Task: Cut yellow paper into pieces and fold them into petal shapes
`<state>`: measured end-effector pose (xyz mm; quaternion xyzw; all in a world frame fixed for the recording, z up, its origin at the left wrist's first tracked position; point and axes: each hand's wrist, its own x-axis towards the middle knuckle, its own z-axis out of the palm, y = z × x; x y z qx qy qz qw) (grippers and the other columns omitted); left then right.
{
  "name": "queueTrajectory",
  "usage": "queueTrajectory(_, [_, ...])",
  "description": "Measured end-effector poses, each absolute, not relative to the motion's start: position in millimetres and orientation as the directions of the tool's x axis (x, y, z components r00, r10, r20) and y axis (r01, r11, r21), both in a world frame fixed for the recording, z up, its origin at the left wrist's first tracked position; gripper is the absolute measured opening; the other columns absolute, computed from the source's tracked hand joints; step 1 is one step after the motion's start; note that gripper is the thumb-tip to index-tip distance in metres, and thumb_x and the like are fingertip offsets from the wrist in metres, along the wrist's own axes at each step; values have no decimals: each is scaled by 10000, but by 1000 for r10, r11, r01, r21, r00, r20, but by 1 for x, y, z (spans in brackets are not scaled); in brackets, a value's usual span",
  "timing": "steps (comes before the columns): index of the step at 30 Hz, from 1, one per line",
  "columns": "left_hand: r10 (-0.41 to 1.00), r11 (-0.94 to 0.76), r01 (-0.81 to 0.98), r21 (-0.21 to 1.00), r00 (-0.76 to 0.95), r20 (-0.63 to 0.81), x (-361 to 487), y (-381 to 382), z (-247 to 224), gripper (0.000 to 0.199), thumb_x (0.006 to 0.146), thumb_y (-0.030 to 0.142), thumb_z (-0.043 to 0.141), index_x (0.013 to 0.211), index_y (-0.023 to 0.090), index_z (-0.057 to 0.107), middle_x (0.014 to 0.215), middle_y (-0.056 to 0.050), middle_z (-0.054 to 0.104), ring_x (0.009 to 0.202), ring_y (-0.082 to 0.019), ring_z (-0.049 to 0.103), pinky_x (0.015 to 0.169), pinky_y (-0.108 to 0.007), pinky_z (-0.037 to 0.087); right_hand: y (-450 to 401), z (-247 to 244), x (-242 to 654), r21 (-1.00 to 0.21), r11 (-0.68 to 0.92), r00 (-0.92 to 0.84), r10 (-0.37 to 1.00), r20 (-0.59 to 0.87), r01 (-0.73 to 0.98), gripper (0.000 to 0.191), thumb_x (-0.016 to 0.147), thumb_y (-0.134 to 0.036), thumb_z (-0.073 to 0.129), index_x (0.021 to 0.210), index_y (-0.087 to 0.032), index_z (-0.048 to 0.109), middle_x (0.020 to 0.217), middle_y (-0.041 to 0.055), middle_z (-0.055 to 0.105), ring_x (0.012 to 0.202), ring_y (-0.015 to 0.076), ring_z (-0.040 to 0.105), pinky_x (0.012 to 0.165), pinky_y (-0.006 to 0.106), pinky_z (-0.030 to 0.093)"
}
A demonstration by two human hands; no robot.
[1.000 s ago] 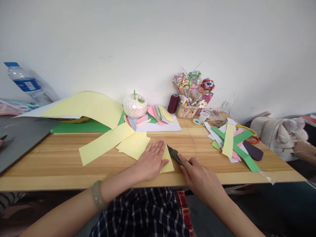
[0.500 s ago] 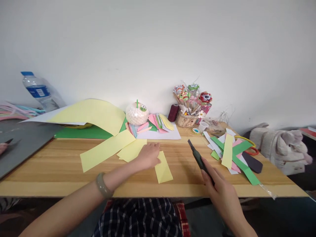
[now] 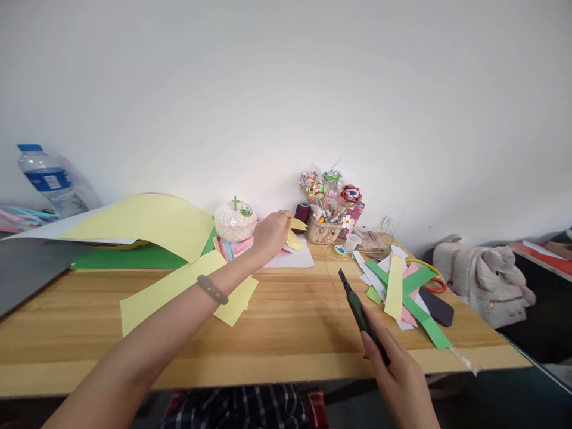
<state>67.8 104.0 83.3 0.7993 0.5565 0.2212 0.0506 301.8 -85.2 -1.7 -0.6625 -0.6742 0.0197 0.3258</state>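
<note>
My left hand (image 3: 270,237) reaches across to the back of the table, its fingers pinched on a small piece of yellow paper (image 3: 299,224). It hangs over the pile of cut paper pieces (image 3: 293,242), mostly hidden by the hand. In my right hand (image 3: 397,372) is a dark green utility knife (image 3: 361,314), held above the tabletop with its blade pointing up and away. Beneath my left forearm lie a long yellow strip (image 3: 167,293) and another yellow sheet (image 3: 238,301).
A fruit in white netting (image 3: 235,221) stands at the back beside a basket of paper flowers (image 3: 325,231). Coloured scraps (image 3: 413,292) lie at right, near a plush bag (image 3: 485,280). A large yellow sheet (image 3: 147,223) and a water bottle (image 3: 49,182) are at left.
My left hand has moved from the tabletop back to the paper pile, carrying a small yellow piece from the middle. The knife stays in my right hand. The view has tilted and shifted slightly.
</note>
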Motion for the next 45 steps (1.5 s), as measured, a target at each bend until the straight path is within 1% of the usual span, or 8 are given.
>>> queueTrajectory(5, [858,-502,815,288,427,286,71,111,66,293,872,293,560,1124,143,554,1192,-88,561,1108,-236,519,951,-462,385,-87,-7,310,-393,159,43,888,459,905,434,915,-387,376,1328,-256,407,1282,55,547,1088,185,576,788,256,517])
queueTrajectory(9, [867,-487,833,261,425,260,29,76,53,297,897,200,449,1174,197,556,1183,-43,609,1083,-183,560,889,-297,445,-78,-4,319,-205,102,-5,904,427,973,450,919,-396,353,1347,-259,377,1209,53,600,895,198,663,607,270,550])
queueTrajectory(15, [920,-356,926,128,324,219,-40,-12,19,427,878,383,473,1177,94,567,1205,-170,582,1150,-334,508,957,-502,378,-36,9,313,153,-43,-12,939,343,987,417,929,-290,320,1289,-123,449,960,112,670,896,284,640,554,379,523])
queueTrajectory(20, [887,-403,915,-27,397,237,-58,-45,-21,591,840,527,504,1199,58,542,1282,-202,498,1172,-302,505,955,-428,436,-10,3,310,233,-28,-60,930,362,972,367,915,-259,372,1238,-132,492,916,92,666,907,260,616,632,367,506])
queueTrajectory(27, [643,-571,802,-173,569,513,-68,-45,-19,275,911,95,371,972,121,637,982,-123,696,909,-221,670,782,-329,556,-9,-1,299,243,144,-251,829,500,959,377,912,-291,330,1160,-97,538,1109,171,605,975,297,567,801,445,480])
queueTrajectory(35, [399,-701,712,36,350,847,-42,-70,16,233,864,71,478,1034,146,617,949,-71,707,933,-168,651,840,-279,534,-47,8,219,29,594,-492,638,592,804,575,870,-263,452,1397,-163,245,1310,183,437,1191,285,439,883,452,461])
queueTrajectory(40, [469,-782,588,208,334,818,-10,-83,-6,211,871,69,449,991,141,607,934,-74,706,923,-181,649,795,-287,538,-66,11,220,39,776,-674,520,525,629,379,816,-101,450,1169,-210,536,1116,90,624,1091,227,532,867,413,480])
queueTrajectory(45, [702,-679,546,490,288,652,-2,-90,-15,177,897,156,424,853,187,592,776,-27,683,763,-157,653,730,-287,531,-73,13,235,-166,773,-660,615,431,612,244,838,-114,463,995,-218,618,966,52,687,911,160,621,766,288,523])
